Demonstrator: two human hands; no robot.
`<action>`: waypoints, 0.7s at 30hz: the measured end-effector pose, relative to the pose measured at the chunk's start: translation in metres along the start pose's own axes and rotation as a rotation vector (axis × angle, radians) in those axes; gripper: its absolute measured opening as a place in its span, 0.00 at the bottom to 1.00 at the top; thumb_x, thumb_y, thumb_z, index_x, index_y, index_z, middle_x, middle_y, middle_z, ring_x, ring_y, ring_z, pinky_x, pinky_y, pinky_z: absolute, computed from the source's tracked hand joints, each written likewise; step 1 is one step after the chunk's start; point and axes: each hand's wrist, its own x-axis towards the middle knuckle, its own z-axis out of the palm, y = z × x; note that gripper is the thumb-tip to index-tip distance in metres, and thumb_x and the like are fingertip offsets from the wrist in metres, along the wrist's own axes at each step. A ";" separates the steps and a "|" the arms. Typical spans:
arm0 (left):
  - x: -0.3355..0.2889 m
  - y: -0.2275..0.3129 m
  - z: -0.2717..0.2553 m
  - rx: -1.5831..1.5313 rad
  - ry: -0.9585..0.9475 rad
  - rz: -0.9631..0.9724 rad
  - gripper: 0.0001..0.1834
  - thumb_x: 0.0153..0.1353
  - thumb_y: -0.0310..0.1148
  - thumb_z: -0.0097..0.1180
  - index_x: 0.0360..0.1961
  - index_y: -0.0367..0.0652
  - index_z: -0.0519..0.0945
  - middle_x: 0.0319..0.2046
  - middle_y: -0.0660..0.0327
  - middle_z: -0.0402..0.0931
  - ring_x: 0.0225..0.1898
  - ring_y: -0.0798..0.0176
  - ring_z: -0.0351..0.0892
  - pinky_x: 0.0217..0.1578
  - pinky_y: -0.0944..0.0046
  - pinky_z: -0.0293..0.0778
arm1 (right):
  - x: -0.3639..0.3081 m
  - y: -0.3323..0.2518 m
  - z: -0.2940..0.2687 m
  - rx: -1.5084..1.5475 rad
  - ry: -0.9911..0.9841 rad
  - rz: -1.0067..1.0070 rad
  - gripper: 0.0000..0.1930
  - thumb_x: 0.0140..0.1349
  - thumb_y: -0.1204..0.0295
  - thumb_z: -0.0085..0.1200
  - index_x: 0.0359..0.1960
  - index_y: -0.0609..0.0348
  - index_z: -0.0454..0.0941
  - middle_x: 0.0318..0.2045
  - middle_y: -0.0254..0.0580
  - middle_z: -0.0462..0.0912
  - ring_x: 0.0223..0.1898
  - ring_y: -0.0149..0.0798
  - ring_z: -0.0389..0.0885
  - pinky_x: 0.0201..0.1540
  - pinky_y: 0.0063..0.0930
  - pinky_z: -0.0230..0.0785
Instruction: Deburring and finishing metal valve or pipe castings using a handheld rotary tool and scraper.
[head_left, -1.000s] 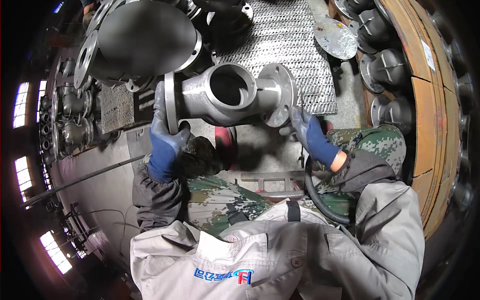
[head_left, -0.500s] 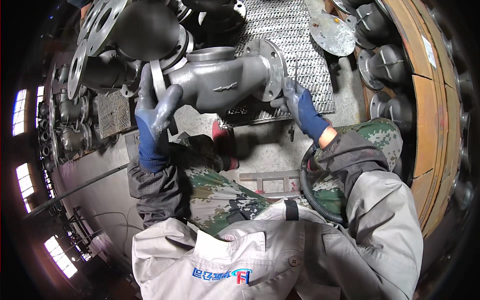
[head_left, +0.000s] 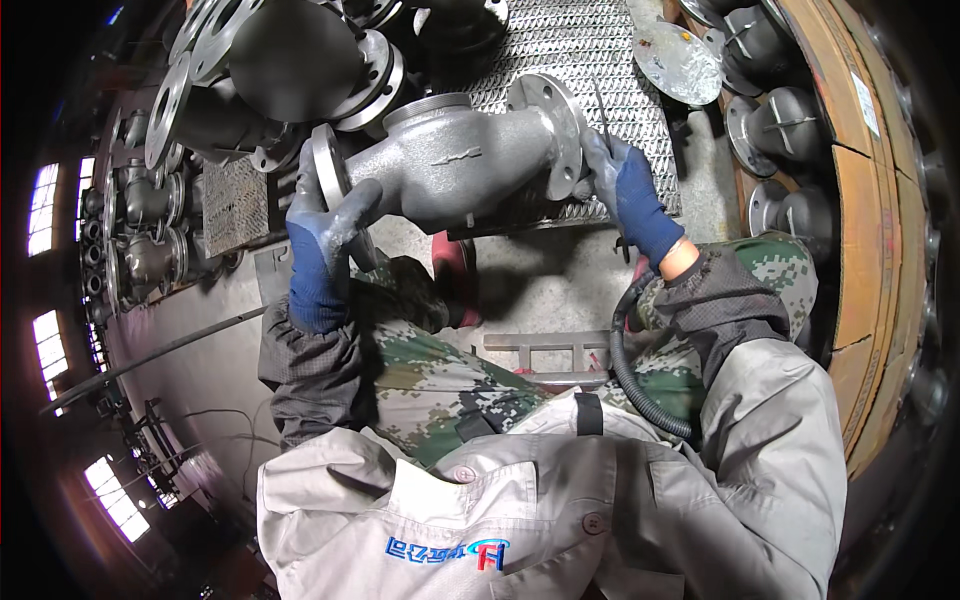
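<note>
Across the near left corner of the patterned metal plate (head_left: 560,35), I hold the grey valve body (head_left: 455,165): my left hand (head_left: 325,225) closes thumb and fingers around its left flange (head_left: 329,165), my right hand's (head_left: 628,190) partly curled fingers grip the right flange (head_left: 568,150). Right of the plate sits a round disc (head_left: 678,63).

A hand could pass between the pipe (head_left: 455,165) and the legs (head_left: 430,380), above the floor (head_left: 540,300). The pipe blocks the way straight ahead. Other pipes (head_left: 205,108) crowd the far left, and brown card (head_left: 862,230) walls off the right.
</note>
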 end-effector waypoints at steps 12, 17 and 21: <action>-0.008 0.027 0.037 -0.054 0.019 0.090 0.46 0.52 0.31 0.67 0.65 0.30 0.52 0.46 0.54 0.74 0.42 0.68 0.75 0.43 0.70 0.72 | 0.032 -0.053 0.051 -0.614 -0.045 -0.522 0.31 0.49 0.48 0.62 0.49 0.56 0.75 0.35 0.49 0.79 0.37 0.48 0.79 0.43 0.38 0.71; 0.000 0.026 0.045 -0.063 -0.013 0.277 0.45 0.52 0.32 0.66 0.65 0.31 0.52 0.47 0.53 0.73 0.44 0.66 0.74 0.46 0.69 0.71 | 0.046 -0.024 0.027 -0.397 -0.171 -0.376 0.18 0.58 0.57 0.57 0.43 0.56 0.79 0.34 0.48 0.82 0.38 0.45 0.80 0.45 0.35 0.71; 0.002 0.024 0.039 -0.096 -0.008 0.274 0.44 0.53 0.31 0.64 0.65 0.27 0.52 0.50 0.51 0.71 0.48 0.64 0.72 0.49 0.67 0.69 | 0.023 -0.027 -0.002 -0.175 0.033 -0.443 0.11 0.61 0.65 0.54 0.41 0.55 0.80 0.29 0.42 0.84 0.29 0.31 0.82 0.35 0.23 0.73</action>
